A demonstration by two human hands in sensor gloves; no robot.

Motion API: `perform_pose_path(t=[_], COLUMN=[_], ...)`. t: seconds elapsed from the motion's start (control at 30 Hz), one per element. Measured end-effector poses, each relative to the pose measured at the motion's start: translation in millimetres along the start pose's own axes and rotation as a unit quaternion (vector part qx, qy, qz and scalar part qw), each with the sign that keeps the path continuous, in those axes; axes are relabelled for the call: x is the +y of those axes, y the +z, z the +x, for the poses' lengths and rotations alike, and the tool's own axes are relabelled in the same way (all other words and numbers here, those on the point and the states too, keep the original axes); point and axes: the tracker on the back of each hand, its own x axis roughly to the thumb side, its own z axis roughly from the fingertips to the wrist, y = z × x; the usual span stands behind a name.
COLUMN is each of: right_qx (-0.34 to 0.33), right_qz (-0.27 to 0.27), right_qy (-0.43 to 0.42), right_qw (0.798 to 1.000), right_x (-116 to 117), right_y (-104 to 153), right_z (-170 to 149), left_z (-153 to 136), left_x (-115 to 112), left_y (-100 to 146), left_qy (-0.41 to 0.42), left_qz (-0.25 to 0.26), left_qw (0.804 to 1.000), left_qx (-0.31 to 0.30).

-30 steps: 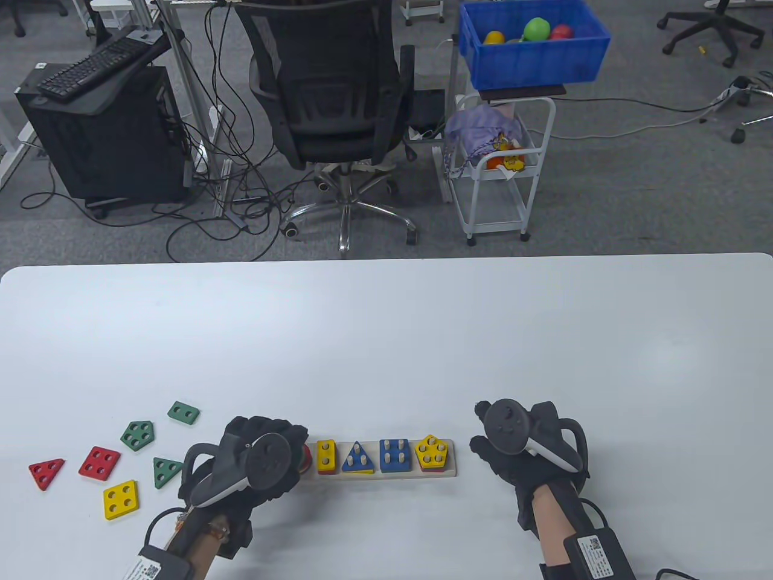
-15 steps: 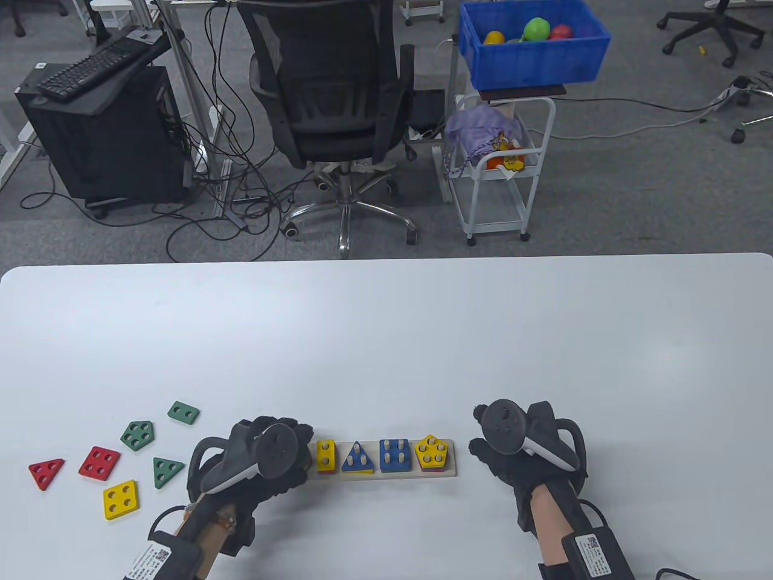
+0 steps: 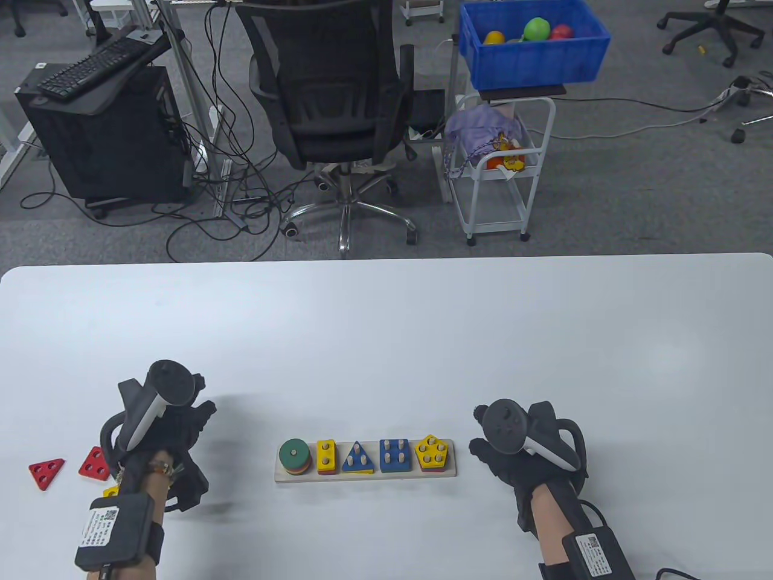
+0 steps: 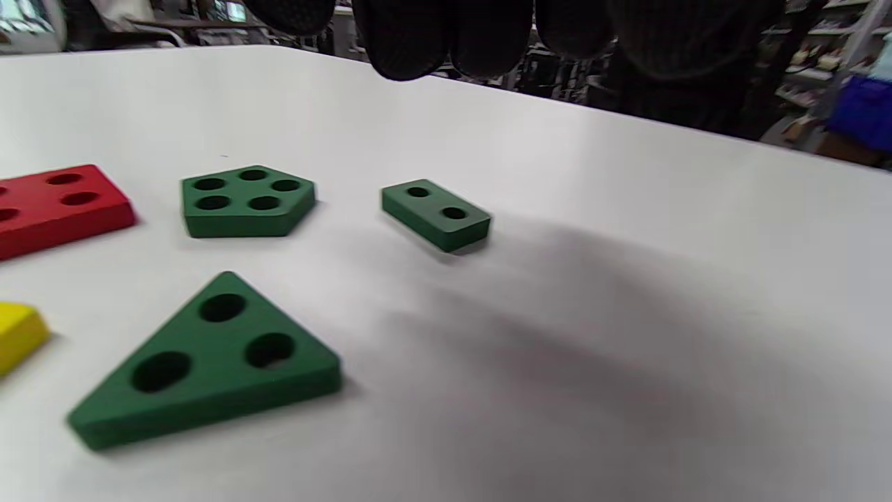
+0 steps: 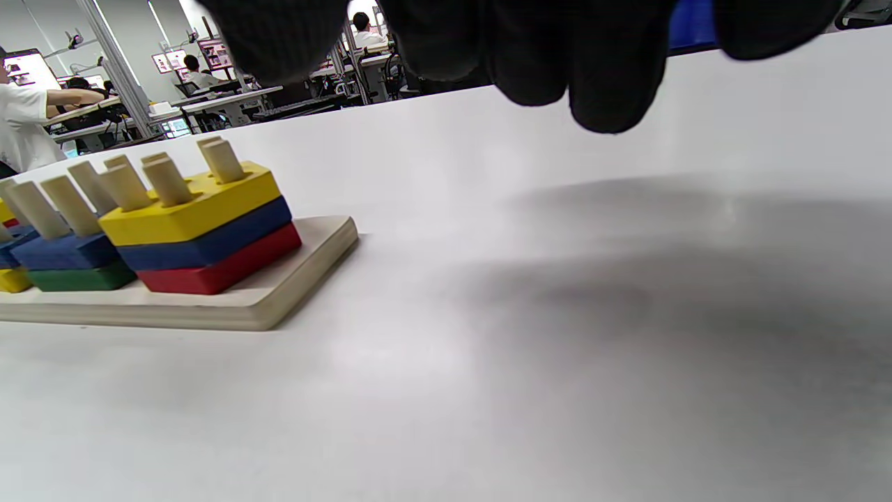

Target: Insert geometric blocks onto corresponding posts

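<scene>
The wooden post board (image 3: 362,476) lies near the table's front. It carries a round stack topped by a green disc (image 3: 295,451), a yellow rectangle (image 3: 326,454), a blue triangle (image 3: 357,458), a blue square (image 3: 394,454) and a yellow pentagon (image 3: 432,451). My left hand (image 3: 192,420) hovers empty over the loose blocks left of the board and hides the green ones in the table view. The left wrist view shows a green pentagon (image 4: 245,199), a green rectangle (image 4: 435,213) and a green triangle (image 4: 209,359) below my fingertips (image 4: 418,42). My right hand (image 3: 486,450) rests empty just right of the board.
A red triangle (image 3: 46,471), a red square (image 3: 95,464) and a partly hidden yellow square (image 3: 110,490) lie at the far left. The yellow pentagon stack (image 5: 191,202) shows in the right wrist view. An office chair and a cart stand beyond the table's far edge.
My left hand has left the board's left end and moved left over the loose blocks. The green disc now shows on the round stack. My right hand has not moved.
</scene>
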Motion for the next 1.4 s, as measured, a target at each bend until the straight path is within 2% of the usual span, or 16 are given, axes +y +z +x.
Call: perform_pose_path(t=[0.13, 0.27, 0.4, 0.5, 0.57, 0.7, 0.83, 1.03, 1.13, 1.23, 1.4], right_qx=[-0.002, -0.003, -0.001, 0.0, 0.001, 0.001, 0.002, 0.0, -0.002, -0.005, -0.006], right_qz=[0.002, 0.001, 0.005, 0.008, 0.009, 0.006, 0.003, 0.002, 0.0, -0.003, -0.004], right_qy=[0.001, -0.001, -0.002, -0.002, -0.001, -0.001, -0.001, 0.001, 0.004, 0.006, 0.005], right_qw=[1.0, 1.0, 1.0, 1.0, 1.0, 1.0, 1.0, 1.0, 1.0, 1.0, 1.0], right_x=[1, 0, 1, 2, 2, 2, 1, 1, 1, 0, 0], right_y=[0, -1, -2, -3, -3, -2, -2, -2, -1, -1, 0], right_z=[1, 1, -1, -2, -2, -2, -2, -2, 0, 1, 1], left_z=[0, 0, 2, 7, 15, 23, 32, 64, 85, 108, 131], left_x=[-11, -21, -31, -37, -38, -39, -34, -20, -16, -21, -39], left_y=[-18, -32, -40, -44, -42, -38, -25, 19, 50, 84, 122], left_qy=[-0.077, -0.105, -0.116, -0.145, -0.172, -0.197, -0.164, -0.12, -0.111, -0.122, -0.164], left_qz=[0.004, -0.006, -0.021, -0.017, 0.005, 0.006, 0.025, 0.041, 0.048, 0.05, 0.065], left_qw=[0.995, 0.989, 0.987, 0.982, 0.979, 0.976, 0.985, 0.987, 0.975, 0.953, 0.919], left_qx=[0.064, 0.101, 0.112, 0.118, 0.11, 0.093, 0.038, -0.101, -0.186, -0.271, -0.351])
